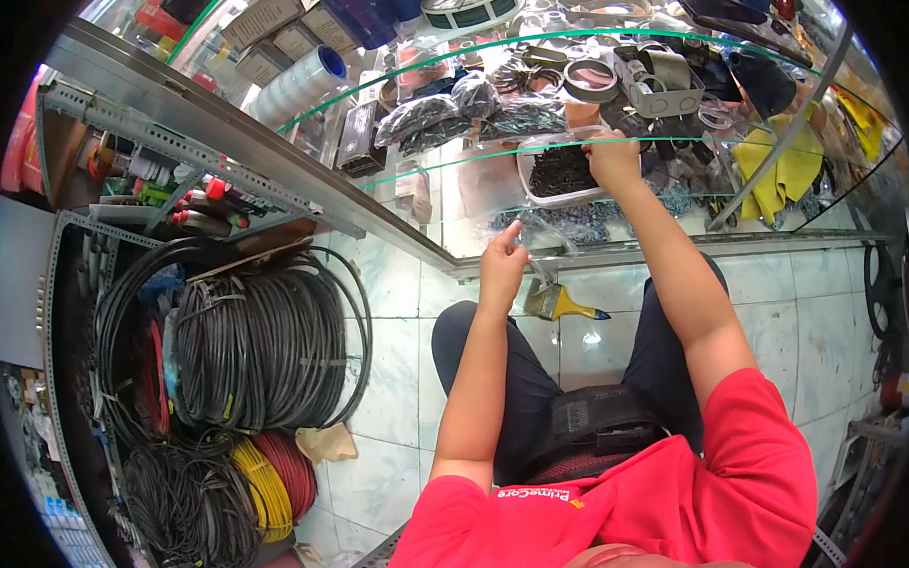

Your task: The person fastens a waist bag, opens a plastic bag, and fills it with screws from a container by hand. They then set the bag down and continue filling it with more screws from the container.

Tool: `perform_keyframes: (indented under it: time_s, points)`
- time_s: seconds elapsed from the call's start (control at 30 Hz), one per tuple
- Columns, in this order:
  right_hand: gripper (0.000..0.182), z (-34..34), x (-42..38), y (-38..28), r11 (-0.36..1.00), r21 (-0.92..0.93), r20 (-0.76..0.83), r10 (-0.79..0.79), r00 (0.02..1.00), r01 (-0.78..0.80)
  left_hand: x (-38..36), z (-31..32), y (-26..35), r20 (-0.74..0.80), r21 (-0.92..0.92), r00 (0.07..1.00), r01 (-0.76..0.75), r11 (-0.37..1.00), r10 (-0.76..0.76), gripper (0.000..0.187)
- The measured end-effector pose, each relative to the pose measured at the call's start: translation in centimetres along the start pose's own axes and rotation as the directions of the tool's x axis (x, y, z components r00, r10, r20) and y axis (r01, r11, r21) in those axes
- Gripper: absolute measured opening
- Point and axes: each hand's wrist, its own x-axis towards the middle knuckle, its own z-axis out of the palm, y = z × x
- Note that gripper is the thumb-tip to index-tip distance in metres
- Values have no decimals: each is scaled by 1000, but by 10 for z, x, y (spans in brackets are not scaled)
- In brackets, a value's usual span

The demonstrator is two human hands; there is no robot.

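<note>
My right hand (613, 162) is closed at the right rim of a white plastic tub (527, 173) on the lower glass shelf. Small black pieces (563, 170) lie in the tub, too small to name. Lower and to the left, my left hand (503, 267) has its fingers curled, the thumb pointing up. It appears to pinch the edge of a crinkled clear plastic bag (550, 233); the exact grip is partly hidden. Under the bag, a paintbrush (567, 305) with a yellow handle lies on the tiled floor between my knees.
Glass shelf edges (530, 149) run across in front of me. Black bagged goods (424, 122), a grey metal box (664, 96) and a yellow cloth (779, 167) crowd the cabinet. Large cable coils (261, 341) stand at the left, beside a metal rack (55, 298).
</note>
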Motion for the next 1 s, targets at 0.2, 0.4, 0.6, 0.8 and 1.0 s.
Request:
perform_keyframes:
  time_s: [0.2, 0.4, 0.6, 0.8, 1.0]
  points:
    - [12, -12, -6, -5, 987, -152, 76, 59, 995, -47, 2, 2, -2, -11, 7, 1000, -8, 1000, 8, 46]
    - [19, -18, -9, -6, 998, 15, 92, 64, 994, -65, 1, 2, 0, -29, -9, 1000, -12, 1000, 11, 45]
    - [17, -27, -9, 6, 985, 146, 229, 58, 972, -93, 2, 3, -2, -26, -11, 999, -43, 999, 42, 46]
    - [13, -35, -11, -7, 989, 117, 190, 67, 979, -90, -1, 4, 1, -10, -6, 999, -39, 999, 39, 46]
    - [12, -27, -10, -11, 995, 53, 131, 72, 989, -80, -1, 2, 2, -19, -28, 1000, -26, 999, 25, 46]
